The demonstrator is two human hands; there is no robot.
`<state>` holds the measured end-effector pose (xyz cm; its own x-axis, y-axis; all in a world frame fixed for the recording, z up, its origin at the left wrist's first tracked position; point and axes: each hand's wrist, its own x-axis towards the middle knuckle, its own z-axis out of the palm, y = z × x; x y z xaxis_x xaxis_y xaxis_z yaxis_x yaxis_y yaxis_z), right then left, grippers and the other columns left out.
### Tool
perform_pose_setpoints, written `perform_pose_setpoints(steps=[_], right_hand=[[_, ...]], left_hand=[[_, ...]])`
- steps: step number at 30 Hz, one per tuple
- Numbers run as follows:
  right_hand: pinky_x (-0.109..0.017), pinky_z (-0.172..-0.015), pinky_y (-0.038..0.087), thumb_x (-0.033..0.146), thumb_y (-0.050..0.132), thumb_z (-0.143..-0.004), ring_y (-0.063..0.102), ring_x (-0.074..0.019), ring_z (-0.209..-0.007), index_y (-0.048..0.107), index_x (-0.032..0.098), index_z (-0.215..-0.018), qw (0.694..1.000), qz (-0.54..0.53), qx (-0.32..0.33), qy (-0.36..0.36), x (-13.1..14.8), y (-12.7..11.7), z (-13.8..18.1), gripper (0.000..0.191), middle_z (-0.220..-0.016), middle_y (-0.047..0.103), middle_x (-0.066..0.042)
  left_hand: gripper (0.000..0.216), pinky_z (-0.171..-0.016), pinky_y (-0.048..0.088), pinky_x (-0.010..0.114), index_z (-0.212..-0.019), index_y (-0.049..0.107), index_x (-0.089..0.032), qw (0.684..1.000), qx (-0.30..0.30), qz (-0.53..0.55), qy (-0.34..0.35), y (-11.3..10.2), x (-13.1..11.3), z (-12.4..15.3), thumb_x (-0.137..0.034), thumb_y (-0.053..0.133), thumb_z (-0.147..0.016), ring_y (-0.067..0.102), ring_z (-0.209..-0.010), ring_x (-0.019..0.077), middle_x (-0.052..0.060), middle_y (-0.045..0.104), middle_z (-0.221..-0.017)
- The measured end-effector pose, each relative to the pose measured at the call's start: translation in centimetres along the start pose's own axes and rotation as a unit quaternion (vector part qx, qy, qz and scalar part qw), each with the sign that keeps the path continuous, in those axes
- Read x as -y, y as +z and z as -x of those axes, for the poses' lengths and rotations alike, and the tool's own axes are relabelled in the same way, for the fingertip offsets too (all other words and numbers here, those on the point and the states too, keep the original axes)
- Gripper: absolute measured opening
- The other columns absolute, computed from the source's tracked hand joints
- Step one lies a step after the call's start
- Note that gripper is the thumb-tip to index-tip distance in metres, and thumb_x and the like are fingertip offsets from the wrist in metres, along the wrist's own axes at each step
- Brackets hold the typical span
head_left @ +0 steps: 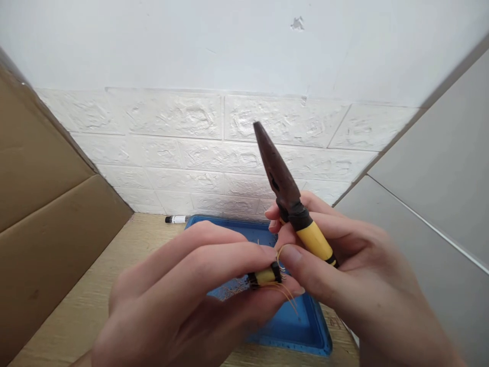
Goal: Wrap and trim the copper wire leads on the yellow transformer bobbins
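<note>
A small transformer [265,276] with black ends, yellow tape round its middle and rows of metal pins is pinched between the thumb and fingers of my left hand [183,285]. Thin yellowish wires [288,295] trail from it to the lower right. My right hand [344,270] has long-nose pliers [280,173] tucked in its grip, rusty jaws pointing up and left, handles in yellow and black. The thumb and forefinger of that hand also pinch a looped wire at the transformer's upper right. Parts of the transformer and the plier handles are hidden by fingers.
Below my hands lies a blue tray [321,336] with many small metal parts [231,290] in it, too blurred to name. A small black-capped bottle [176,219] lies behind it. Cardboard [42,168] stands at left, a white brick-pattern wall [198,117] behind, grey panels [424,204] at right.
</note>
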<state>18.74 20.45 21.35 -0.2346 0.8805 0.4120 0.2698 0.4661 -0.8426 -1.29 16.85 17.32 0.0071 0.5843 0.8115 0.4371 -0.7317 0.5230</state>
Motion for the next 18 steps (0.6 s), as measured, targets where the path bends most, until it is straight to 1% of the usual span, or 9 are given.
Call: perform_pose_setpoints(steps=[3,4,7,11,14,17,18], right_hand=[[-0.046,-0.089,0.076,0.041,0.099,-0.083,0.083,-0.0369,-0.115,0.088,0.032,-0.093,1.000,0.004,-0.008,0.001,0.0,0.0,-0.2,0.018,-0.113,0.084,-0.008],[-0.046,-0.089,0.076,0.041,0.100,-0.082,0.084,-0.0372,-0.115,0.088,0.032,-0.093,1.000,0.005,-0.011,0.002,0.0,0.0,-0.3,0.018,-0.113,0.084,-0.008],[-0.047,-0.089,0.077,0.041,0.100,-0.082,0.084,-0.0380,-0.116,0.088,0.032,-0.093,1.000,0.004,-0.020,0.003,0.0,-0.1,-0.3,0.019,-0.112,0.084,-0.008],[-0.048,-0.089,0.077,0.041,0.101,-0.081,0.085,-0.0390,-0.116,0.087,0.033,-0.093,1.000,0.002,-0.030,0.004,0.0,-0.2,-0.2,0.020,-0.111,0.085,-0.008],[-0.048,-0.089,0.077,0.041,0.102,-0.080,0.085,-0.0395,-0.116,0.087,0.033,-0.091,0.999,0.000,-0.038,0.004,0.1,-0.4,0.3,0.020,-0.110,0.085,-0.008],[-0.047,-0.088,0.077,0.037,0.101,-0.081,0.085,-0.0390,-0.114,0.086,0.032,-0.088,0.999,-0.006,-0.046,0.005,0.3,-0.5,0.8,0.017,-0.109,0.085,-0.008],[-0.046,-0.087,0.077,0.035,0.100,-0.082,0.086,-0.0379,-0.112,0.086,0.032,-0.085,0.999,-0.012,-0.046,0.005,0.4,-0.5,1.0,0.015,-0.109,0.085,-0.007]], left_hand=[[0.013,-0.063,0.075,0.020,-0.108,0.084,-0.034,1.000,-0.008,-0.028,0.009,0.2,-0.4,-0.2,-0.044,0.092,-0.105,0.082,-0.063,0.0118,-0.010,0.089,-0.091],[0.017,-0.060,0.073,0.018,-0.104,0.083,-0.034,0.999,-0.030,-0.040,0.010,0.2,-0.6,-0.4,-0.049,0.091,-0.104,0.081,-0.061,0.0104,-0.012,0.088,-0.087],[0.028,-0.061,0.071,0.013,-0.099,0.080,-0.034,0.997,-0.050,-0.059,0.012,0.3,-1.0,-0.8,-0.061,0.085,-0.105,0.080,-0.060,0.0067,-0.014,0.086,-0.082],[0.031,-0.068,0.071,0.009,-0.099,0.079,-0.033,0.996,-0.046,-0.069,0.029,0.3,-1.3,-0.7,-0.062,0.082,-0.106,0.080,-0.062,0.0050,-0.015,0.086,-0.083],[0.030,-0.070,0.070,0.007,-0.099,0.078,-0.033,0.994,-0.047,-0.085,0.043,0.4,-1.2,-0.7,-0.062,0.080,-0.109,0.080,-0.062,0.0039,-0.015,0.086,-0.082],[0.028,-0.070,0.071,0.009,-0.102,0.078,-0.035,0.995,-0.031,-0.087,0.038,0.4,-0.7,-0.5,-0.062,0.080,-0.109,0.082,-0.065,0.0052,-0.014,0.087,-0.086],[0.022,-0.069,0.072,0.011,-0.108,0.079,-0.036,0.995,-0.018,-0.089,0.036,0.2,-0.5,-0.3,-0.058,0.083,-0.109,0.083,-0.066,0.0068,-0.013,0.087,-0.090]])
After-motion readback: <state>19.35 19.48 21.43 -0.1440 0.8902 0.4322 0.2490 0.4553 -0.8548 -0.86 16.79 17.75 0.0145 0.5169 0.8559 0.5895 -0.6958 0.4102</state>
